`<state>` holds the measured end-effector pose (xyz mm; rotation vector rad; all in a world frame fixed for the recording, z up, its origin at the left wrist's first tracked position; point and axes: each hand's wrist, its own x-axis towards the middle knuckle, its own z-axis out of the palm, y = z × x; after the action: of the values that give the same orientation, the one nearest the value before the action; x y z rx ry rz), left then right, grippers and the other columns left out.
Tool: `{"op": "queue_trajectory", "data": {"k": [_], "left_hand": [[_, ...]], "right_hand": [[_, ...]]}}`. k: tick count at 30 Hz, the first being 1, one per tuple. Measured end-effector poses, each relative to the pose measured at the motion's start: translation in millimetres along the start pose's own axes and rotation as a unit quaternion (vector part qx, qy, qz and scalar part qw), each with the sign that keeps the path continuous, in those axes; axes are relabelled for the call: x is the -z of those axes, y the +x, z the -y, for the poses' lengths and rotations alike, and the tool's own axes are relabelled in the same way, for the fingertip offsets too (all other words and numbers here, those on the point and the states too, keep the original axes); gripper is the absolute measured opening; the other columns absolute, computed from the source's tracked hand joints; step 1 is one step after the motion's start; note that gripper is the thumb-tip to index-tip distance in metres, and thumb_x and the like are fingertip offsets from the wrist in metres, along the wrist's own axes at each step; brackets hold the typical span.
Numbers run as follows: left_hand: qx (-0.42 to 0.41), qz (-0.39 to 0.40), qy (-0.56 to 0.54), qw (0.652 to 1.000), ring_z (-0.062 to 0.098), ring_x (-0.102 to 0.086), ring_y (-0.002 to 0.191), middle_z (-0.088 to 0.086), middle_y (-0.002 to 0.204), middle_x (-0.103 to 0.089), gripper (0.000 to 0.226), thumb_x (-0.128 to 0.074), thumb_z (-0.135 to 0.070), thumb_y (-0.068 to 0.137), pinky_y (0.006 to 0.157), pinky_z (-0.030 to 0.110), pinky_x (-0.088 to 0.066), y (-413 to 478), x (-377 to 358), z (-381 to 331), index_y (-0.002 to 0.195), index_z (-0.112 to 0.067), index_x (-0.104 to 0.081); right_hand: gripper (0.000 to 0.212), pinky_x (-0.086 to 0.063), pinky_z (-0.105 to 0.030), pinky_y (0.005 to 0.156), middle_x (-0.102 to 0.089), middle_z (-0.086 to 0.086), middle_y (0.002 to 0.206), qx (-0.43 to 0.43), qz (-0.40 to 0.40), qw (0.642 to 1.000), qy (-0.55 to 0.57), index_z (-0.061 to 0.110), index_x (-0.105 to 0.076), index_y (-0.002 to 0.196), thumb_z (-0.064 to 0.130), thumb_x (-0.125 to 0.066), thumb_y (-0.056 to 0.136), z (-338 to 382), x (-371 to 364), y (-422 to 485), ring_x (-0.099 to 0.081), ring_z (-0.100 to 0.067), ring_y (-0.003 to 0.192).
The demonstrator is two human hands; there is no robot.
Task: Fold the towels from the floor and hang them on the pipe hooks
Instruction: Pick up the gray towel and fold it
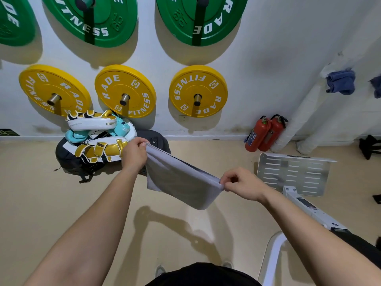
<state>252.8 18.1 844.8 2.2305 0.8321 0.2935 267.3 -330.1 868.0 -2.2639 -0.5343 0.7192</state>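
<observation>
Centre of frame: I see grey towel (181, 180) held taut in air, doubled, left hand (134, 153) pinching upper corner, right hand (241, 183) pinching lower one, likely to square edges. Upper right: blue towel (341, 81) hangs on white pipe (309, 106).

Grey towel (181, 180), blue towels (341, 82) (hung), yellow plates (125, 90), red extinguishers (265, 134)
</observation>
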Motion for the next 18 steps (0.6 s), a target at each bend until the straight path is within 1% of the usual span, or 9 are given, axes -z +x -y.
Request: {"op": "queue_trajectory", "data": {"k": [1, 3, 5, 7, 8, 10, 12, 15, 18], "left_hand": [[-0.004, 0.002, 0.004, 1.000, 0.019, -0.051, 0.096, -0.002, 0.099, -0.060, 0.020, -0.050, -0.018, 0.102, 0.082, 0.031, -0.040, 0.5, 0.7, -0.6, 0.104, -0.020, -0.069], [-0.012, 0.004, 0.004, 1.000, 0.021, -0.053, 0.098, -0.001, 0.100, -0.061, 0.020, -0.050, -0.018, 0.101, 0.083, 0.031, -0.041, 0.2, 0.8, -0.9, 0.105, -0.019, -0.070], [-0.007, 0.001, -0.009, 1.000, 0.022, -0.055, 0.100, 0.002, 0.104, -0.064, 0.020, -0.050, -0.017, 0.101, 0.083, 0.032, -0.042, -2.7, 0.8, -0.7, 0.107, -0.017, -0.069], [-0.005, -0.004, -0.025, 1.000, 0.024, -0.056, 0.102, 0.006, 0.107, -0.065, 0.021, -0.048, -0.016, 0.101, 0.085, 0.032, -0.043, -5.9, 0.5, 0.4, 0.109, -0.014, -0.068], [-0.004, -0.003, -0.039, 0.999, 0.024, -0.056, 0.102, 0.007, 0.109, -0.065, 0.021, -0.047, -0.016, 0.101, 0.086, 0.033, -0.044, -8.5, 0.3, 0.5, 0.110, -0.013, -0.066], [0.012, -0.002, -0.084, 0.996, 0.023, -0.055, 0.101, 0.006, 0.109, -0.063, 0.020, -0.045, -0.017, 0.102, 0.089, 0.036, -0.047, -15.2, -0.4, -1.5, 0.109, -0.014, -0.063], [0.027, -0.007, -0.135, 0.991, 0.025, -0.055, 0.101, 0.005, 0.106, -0.062, 0.019, -0.043, -0.018, 0.101, 0.088, 0.039, -0.047, -21.8, -3.2, -4.7, 0.105, -0.014, -0.061], [0.023, -0.005, -0.133, 0.991, 0.024, -0.051, 0.100, 0.004, 0.109, -0.058, 0.021, -0.038, -0.021, 0.102, 0.084, 0.034, -0.039, -31.3, -10.0, -12.6, 0.111, -0.014, -0.056], [0.029, -0.015, -0.102, 0.994, 0.025, -0.050, 0.100, 0.007, 0.112, -0.057, 0.025, -0.035, -0.023, 0.105, 0.083, 0.033, -0.035, -39.6, -19.4, -17.9, 0.118, -0.011, -0.053]], "right_hand": [[0.017, -0.057, -0.040, 0.071, -0.073, 0.003, 0.074, 0.011, -0.026, 1.000, 0.001, 0.022, -0.070, 0.067, 0.038, -0.066, 0.068, 0.1, 1.1, -1.8, -0.067, -0.017, 0.072], [0.023, -0.053, -0.036, 0.065, -0.072, 0.004, 0.070, 0.023, -0.098, 0.995, 0.008, 0.023, -0.064, 0.063, 0.040, -0.077, 0.070, 0.4, 2.6, -2.9, -0.065, -0.014, 0.067], [0.023, -0.051, -0.036, 0.060, -0.069, 0.003, 0.065, 0.027, -0.178, 0.983, 0.022, 0.022, -0.064, 0.064, 0.032, -0.083, 0.073, 3.2, 4.8, -0.6, -0.062, -0.015, 0.061], [0.022, -0.050, -0.036, 0.061, -0.065, 0.004, 0.065, 0.028, -0.227, 0.972, 0.061, 0.023, -0.064, 0.070, 0.018, -0.086, 0.073, 8.1, 9.9, 2.4, -0.058, -0.015, 0.060], [0.021, -0.049, -0.034, 0.063, -0.065, 0.005, 0.069, 0.029, -0.236, 0.969, 0.066, 0.024, -0.066, 0.076, 0.015, -0.085, 0.074, 9.8, 13.6, 3.9, -0.057, -0.014, 0.061], [0.017, -0.049, -0.031, 0.068, -0.068, 0.008, 0.076, 0.033, -0.242, 0.970, 0.013, 0.026, -0.074, 0.090, 0.015, -0.081, 0.079, 10.3, 22.1, 7.4, -0.060, -0.012, 0.069], [0.011, -0.046, -0.027, 0.069, -0.069, 0.011, 0.078, 0.035, -0.245, 0.969, -0.027, 0.025, -0.074, 0.087, 0.015, -0.074, 0.085, 7.0, 31.7, 14.5, -0.062, -0.012, 0.075], [0.004, -0.041, -0.029, 0.069, -0.065, 0.007, 0.082, -0.001, -0.268, 0.963, 0.027, 0.019, -0.063, 0.088, 0.017, -0.063, 0.092, 3.6, 41.5, 32.7, -0.058, -0.017, 0.079], [0.014, -0.038, -0.031, 0.074, -0.064, -0.001, 0.093, -0.060, -0.312, 0.945, 0.073, 0.013, -0.061, 0.102, 0.024, -0.057, 0.096, 5.2, 40.5, 51.2, -0.056, -0.022, 0.085]]}}
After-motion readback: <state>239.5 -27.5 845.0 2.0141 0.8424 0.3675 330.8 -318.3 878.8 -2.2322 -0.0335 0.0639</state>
